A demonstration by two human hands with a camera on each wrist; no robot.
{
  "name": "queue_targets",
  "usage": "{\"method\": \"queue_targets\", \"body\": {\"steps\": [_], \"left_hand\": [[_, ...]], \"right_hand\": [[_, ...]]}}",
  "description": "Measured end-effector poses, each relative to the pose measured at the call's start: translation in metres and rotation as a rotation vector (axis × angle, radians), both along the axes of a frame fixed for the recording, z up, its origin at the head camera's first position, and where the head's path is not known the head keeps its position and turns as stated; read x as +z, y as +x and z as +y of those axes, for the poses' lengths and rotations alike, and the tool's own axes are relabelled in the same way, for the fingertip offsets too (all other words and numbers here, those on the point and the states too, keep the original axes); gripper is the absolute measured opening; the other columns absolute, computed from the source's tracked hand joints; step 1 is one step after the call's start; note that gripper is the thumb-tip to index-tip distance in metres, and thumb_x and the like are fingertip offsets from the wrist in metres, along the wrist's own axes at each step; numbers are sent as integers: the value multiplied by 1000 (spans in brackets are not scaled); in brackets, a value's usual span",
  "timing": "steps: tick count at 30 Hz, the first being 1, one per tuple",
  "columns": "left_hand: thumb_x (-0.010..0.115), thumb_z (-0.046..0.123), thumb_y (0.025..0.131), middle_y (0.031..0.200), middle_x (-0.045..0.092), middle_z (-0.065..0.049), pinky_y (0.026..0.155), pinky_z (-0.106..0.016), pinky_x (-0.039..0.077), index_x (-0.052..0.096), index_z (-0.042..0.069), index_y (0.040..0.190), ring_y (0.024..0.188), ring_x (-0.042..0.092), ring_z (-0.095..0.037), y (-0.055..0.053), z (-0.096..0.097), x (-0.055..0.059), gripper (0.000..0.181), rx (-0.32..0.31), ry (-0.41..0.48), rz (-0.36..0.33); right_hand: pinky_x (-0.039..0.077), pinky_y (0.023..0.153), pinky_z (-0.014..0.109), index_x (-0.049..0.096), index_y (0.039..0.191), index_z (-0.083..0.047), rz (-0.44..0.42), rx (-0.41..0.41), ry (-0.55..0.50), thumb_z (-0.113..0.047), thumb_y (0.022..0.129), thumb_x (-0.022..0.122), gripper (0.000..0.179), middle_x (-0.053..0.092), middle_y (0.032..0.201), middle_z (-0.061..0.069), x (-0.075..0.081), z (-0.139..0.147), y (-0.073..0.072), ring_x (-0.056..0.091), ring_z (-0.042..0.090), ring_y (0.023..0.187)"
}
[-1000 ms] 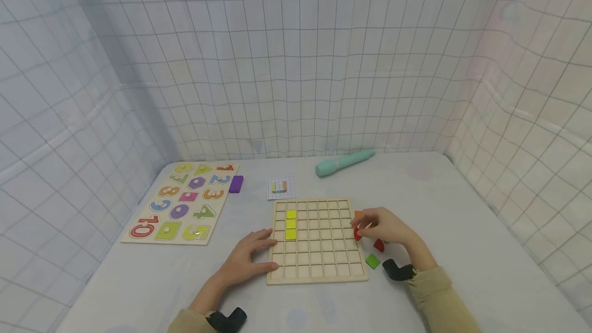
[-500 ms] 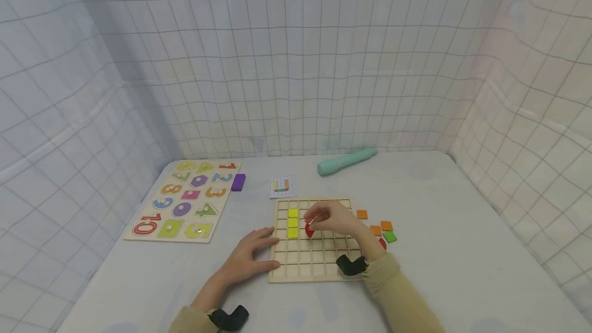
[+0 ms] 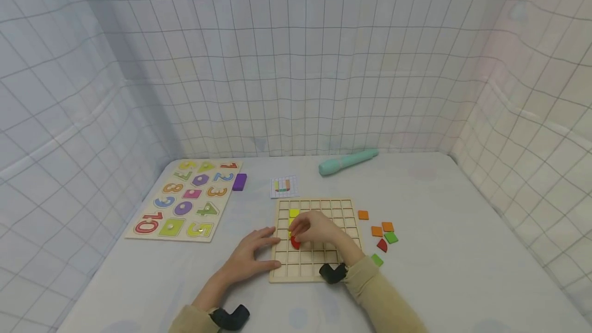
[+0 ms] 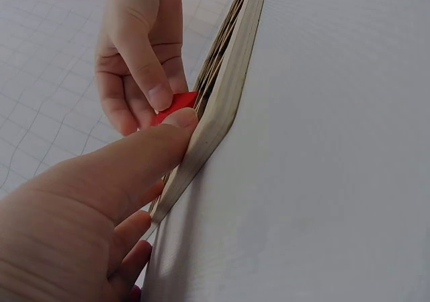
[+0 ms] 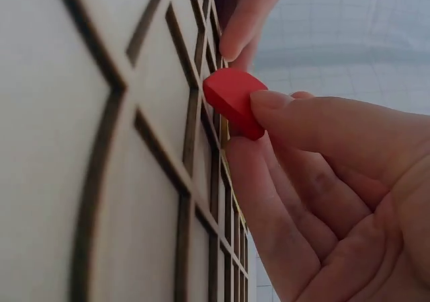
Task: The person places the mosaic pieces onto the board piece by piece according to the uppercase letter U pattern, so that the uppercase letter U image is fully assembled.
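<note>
Between thumb and fingers, my right hand [image 3: 316, 227] pinches a red quarter-circle tile [image 3: 295, 243], which is tilted over the left part of the wooden grid board [image 3: 293, 271]. The right wrist view shows this red tile [image 5: 234, 99] close to the board's dividers. It is just below a column of yellow square tiles [image 3: 294, 213], partly covered by the right hand. My left hand [image 3: 250, 257] rests at the board's left edge with its fingers spread. In the left wrist view, its thumb [image 4: 127, 171] touches the rim, near the red tile.
Right of the board lie orange squares [image 3: 387, 226], green squares [image 3: 391, 237] and another red quarter-circle [image 3: 382, 245]. Behind it are a pattern card [image 3: 283, 187] and a teal tube-shaped object [image 3: 348, 162]. A number puzzle [image 3: 185, 202] and purple block [image 3: 239, 182] lie left.
My right hand has picked up the red tile at the board's right edge and carried it left across the grid, then slightly nearer to me. The left hand has stayed at the board's edge.
</note>
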State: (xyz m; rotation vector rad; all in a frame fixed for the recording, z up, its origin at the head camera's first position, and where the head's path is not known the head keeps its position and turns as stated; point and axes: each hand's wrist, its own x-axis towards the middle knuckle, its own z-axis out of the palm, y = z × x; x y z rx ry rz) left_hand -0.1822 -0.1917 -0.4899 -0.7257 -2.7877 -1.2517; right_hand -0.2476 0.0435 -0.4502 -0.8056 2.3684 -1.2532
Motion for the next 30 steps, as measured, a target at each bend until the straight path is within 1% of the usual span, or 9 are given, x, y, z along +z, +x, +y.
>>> {"method": "queue_targets", "body": {"steps": [6,12,23,30], "left_hand": [[77,43,74,143,43,-4,116,-43,14,64,17,121,136,31,-27,-1,0,0,55,0,-1,-9],[76,43,75,142,44,-6,115,-47,16,64,16,120,135,32,-31,0,1,0,54,-4,10,6],[76,43,75,143,43,-5,115,-47,15,64,17,121,135,31,-29,0,1,1,54,-2,4,-8],[75,42,77,142,44,-8,114,-52,16,64,16,121,134,32,-33,1,1,1,52,-15,13,17]], "right_hand": [[52,74,25,69,93,-14,2,-31,32,-6,81,71,14,67,83,-8,-3,-2,6,62,6,79],[52,71,24,69,92,-14,23,-38,41,-7,80,73,15,66,82,-8,-3,-1,8,61,7,77],[52,69,22,68,93,-10,21,-24,33,-5,77,75,18,66,83,-4,-4,0,7,61,7,75],[53,69,23,68,94,-8,13,-14,27,-4,76,76,20,66,84,-3,-2,1,8,61,9,75]]}}
